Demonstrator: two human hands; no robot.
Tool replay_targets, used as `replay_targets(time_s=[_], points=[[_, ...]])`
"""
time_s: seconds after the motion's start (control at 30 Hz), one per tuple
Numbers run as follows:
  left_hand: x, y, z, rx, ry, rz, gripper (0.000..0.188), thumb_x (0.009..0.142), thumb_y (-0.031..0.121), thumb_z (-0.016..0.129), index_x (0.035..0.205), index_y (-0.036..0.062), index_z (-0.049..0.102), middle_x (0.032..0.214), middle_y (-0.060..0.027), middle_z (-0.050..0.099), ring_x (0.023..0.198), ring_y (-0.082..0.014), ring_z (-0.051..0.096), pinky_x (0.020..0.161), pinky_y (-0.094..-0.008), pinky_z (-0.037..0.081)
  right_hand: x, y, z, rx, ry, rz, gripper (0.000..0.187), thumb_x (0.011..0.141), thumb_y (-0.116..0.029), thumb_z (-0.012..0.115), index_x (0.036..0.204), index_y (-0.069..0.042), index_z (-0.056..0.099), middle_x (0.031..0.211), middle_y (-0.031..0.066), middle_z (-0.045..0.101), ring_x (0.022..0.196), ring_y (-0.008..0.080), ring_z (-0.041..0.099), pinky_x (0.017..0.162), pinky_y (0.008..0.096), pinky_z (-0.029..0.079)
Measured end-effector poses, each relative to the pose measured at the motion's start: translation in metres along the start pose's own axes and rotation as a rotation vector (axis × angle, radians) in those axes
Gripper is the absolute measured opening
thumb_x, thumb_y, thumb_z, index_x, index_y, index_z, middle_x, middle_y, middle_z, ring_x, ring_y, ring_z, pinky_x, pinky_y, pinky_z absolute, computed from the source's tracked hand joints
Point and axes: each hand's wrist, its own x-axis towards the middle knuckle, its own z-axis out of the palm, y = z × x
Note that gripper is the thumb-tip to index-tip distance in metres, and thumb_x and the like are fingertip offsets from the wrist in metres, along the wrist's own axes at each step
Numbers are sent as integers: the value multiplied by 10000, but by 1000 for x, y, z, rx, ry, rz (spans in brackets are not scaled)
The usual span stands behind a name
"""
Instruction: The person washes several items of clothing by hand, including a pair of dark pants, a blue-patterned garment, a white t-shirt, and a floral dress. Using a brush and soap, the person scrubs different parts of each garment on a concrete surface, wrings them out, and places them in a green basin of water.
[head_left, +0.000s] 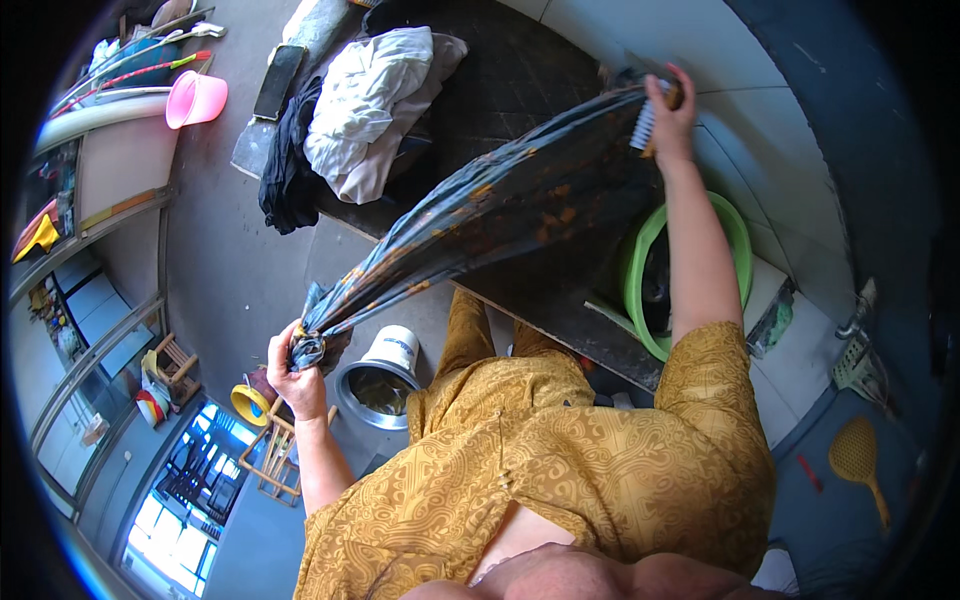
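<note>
A dark blue-grey cloth with orange patterns [490, 205] stretches diagonally over the dark slab [490, 70]. At the lower left end my left hand [293, 375] is closed round a bunched part of it. At the upper right end my right hand [675, 115] is closed on a scrub brush [643, 128] with white bristles. The brush lies against the far end of the cloth; whether my right fingers also grip the cloth, I cannot tell. Just below my right hand, partly behind my forearm, stands a green basin [738, 235] with something dark inside.
A heap of white cloth [370, 105] and black cloth [288, 160] lies on the slab's left side. Near my legs are a metal basin of water [350, 405] and a white bucket [393, 348]. A pink bucket [197, 100] and a wooden stool [270, 455] stand left; a yellow strainer [853, 450] hangs right.
</note>
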Motion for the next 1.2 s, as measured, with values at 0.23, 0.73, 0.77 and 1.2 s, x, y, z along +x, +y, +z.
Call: replay_targets(time_s=[0.23, 0.73, 0.77, 1.2], points=[[-7, -25, 23, 190, -246, 115, 264, 683, -81, 602, 917, 6, 689, 821, -112, 597, 745, -260, 616, 698, -306, 493, -62, 72, -60, -316, 105, 326, 553, 877, -234, 728, 1360, -56, 528, 1162, 139, 565, 1084, 224, 588, 923, 360, 492], [-7, -66, 39, 453, -309, 22, 244, 671, -26, 579, 899, -15, 665, 836, -127, 590, 765, -315, 622, 710, -334, 503, -18, 127, -48, -1081, 12, -79, 384, 901, -385, 671, 1213, -161, 656, 1196, 123, 595, 1011, 340, 627, 870, 441, 528], [-7, -62, 37, 462, -305, -3, 248, 668, -25, 576, 900, -16, 664, 838, -128, 590, 765, -315, 623, 711, -333, 503, -18, 119, -53, -1217, -53, -52, 388, 920, -407, 645, 1220, -161, 648, 1205, 137, 589, 1016, 332, 630, 872, 447, 530], [2, -48, 42, 428, -229, -44, 213, 688, -77, 559, 882, -47, 643, 833, -114, 601, 772, -262, 615, 727, -296, 486, -27, 97, 25, -916, -84, -204, 337, 853, -444, 690, 1122, -242, 706, 1139, 42, 655, 959, 300, 646, 841, 439, 534]])
